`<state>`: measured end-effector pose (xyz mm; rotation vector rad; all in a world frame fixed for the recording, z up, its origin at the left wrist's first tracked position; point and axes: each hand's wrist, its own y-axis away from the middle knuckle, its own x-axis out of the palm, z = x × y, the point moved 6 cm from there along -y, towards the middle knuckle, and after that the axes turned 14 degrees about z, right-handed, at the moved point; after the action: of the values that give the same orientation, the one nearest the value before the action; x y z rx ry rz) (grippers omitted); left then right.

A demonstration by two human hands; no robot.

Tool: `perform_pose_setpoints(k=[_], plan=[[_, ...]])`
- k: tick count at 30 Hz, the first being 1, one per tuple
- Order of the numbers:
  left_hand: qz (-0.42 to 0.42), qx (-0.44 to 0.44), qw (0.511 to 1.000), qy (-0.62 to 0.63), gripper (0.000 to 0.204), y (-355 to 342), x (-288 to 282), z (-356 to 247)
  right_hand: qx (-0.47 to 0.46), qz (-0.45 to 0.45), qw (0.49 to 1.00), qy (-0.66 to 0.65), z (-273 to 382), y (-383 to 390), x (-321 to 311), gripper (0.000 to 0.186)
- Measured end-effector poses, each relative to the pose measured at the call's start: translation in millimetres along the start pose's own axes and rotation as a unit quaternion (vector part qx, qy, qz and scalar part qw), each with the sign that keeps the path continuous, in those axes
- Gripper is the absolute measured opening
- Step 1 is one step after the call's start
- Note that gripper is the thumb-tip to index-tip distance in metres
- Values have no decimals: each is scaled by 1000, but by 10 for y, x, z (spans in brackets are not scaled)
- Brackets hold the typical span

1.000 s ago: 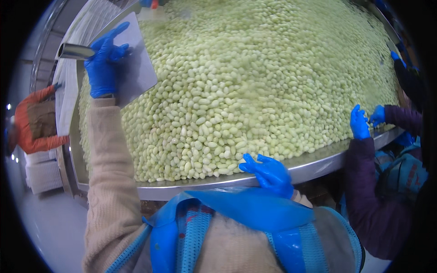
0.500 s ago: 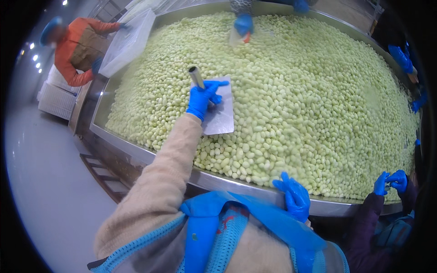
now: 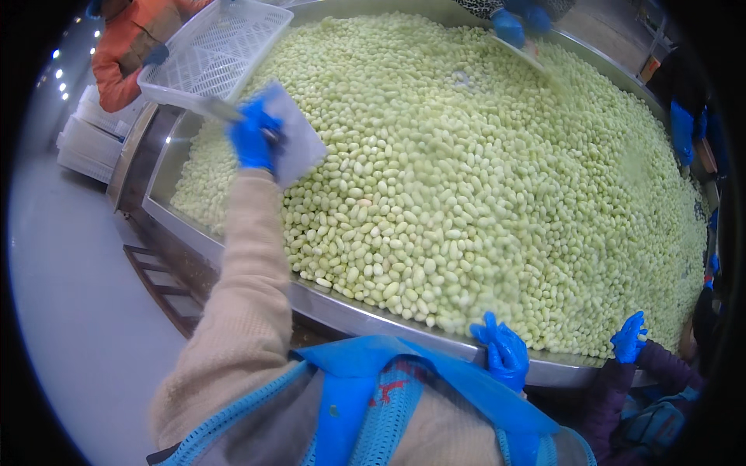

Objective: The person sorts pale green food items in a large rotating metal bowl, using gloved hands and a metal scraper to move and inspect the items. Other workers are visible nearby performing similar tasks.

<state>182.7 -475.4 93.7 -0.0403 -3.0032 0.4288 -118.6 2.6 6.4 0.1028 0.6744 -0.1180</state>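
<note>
My left hand (image 3: 252, 140), in a blue glove, is closed around the handle of a flat metal scraper (image 3: 299, 138), slightly smeared by motion. The scraper's plate is tilted over a broad heap of small, pale green, oval produce (image 3: 435, 202) at the left side of the large metal trough. Blue-gloved too, my right hand (image 3: 503, 356) rests at the trough's near rim with thumb and fingers apart. I see nothing in it.
The metal trough's rim (image 3: 342, 308) runs along my front. Back left, a person in orange (image 3: 128, 46) handles a white slatted crate (image 3: 194, 66); stacked crates (image 3: 92, 151) stand behind. Co-workers' gloved hands appear at the far side (image 3: 509, 29) and right (image 3: 628, 338).
My left hand has swung the scraper left and away, turning its plate. The crate has tipped lower over the trough's corner. Across from me, a co-worker's hand moved right; my right hand stays put.
</note>
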Motion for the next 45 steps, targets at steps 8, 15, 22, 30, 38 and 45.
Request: perform_pose_setpoints(k=[8,15,22,30,38,45], plan=[[44,-98,993,-48,21,356,-28,1159,-30,-31,991,125,93,-70,46,38],[80,-52,995,36,29,552,-224,667,-38,-49,993,105,33,-59,99,35],[0,126,992,25,37,187,-976,-454,31,0,999,30,-203,2,202,36],[-133,-43,989,-53,25,480,-1531,1059,16,10,998,53,-397,33,295,33],[-66,-113,991,3,22,572,-1372,1131,-14,4,992,124,-215,-45,255,32],[193,-151,961,-126,47,685,-1242,961,17,-13,993,116,-264,-55,272,35]])
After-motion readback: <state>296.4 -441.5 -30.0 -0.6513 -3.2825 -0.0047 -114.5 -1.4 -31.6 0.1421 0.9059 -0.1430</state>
